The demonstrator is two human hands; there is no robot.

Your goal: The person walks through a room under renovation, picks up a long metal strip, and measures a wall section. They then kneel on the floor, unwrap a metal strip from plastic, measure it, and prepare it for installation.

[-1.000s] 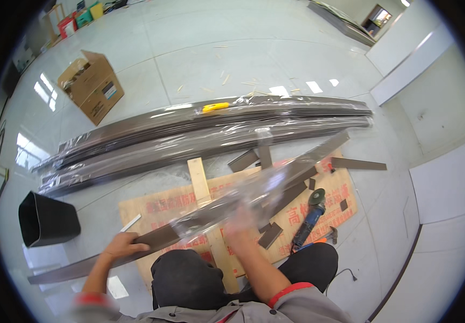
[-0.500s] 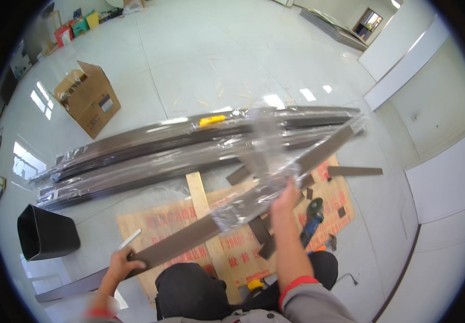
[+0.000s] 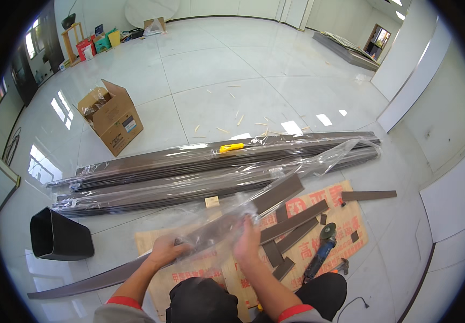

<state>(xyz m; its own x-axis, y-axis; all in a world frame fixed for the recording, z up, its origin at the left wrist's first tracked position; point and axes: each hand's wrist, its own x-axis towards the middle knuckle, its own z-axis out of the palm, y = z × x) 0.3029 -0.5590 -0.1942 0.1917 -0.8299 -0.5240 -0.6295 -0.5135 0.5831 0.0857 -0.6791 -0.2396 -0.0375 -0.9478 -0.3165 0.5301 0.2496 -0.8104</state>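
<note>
A long brown trim strip point(image 3: 281, 195) slants across in front of me, from the lower left up to the right. Loose clear plastic film point(image 3: 211, 230) covers its middle and trails over the stacked strips behind. My left hand point(image 3: 167, 251) is closed on the strip at the film's left end. My right hand point(image 3: 247, 241) is closed on film bunched against the strip, its fingertips partly hidden by the crumpled plastic. Short cut brown pieces point(image 3: 297, 235) lie just right of my right hand on a plywood board point(image 3: 351, 215) with red print.
Film-wrapped strips point(image 3: 157, 171) lie in two stacks beyond, with a yellow utility knife point(image 3: 231, 147) on top. An angle grinder point(image 3: 321, 253) and a hammer point(image 3: 343, 266) are at right. A black bin point(image 3: 63, 239) stands left, a cardboard box point(image 3: 115, 121) farther back.
My left hand has moved up and right along the strip, closer to my right hand. My right hand has come down and left, and the film has slid off the strip's upper right end.
</note>
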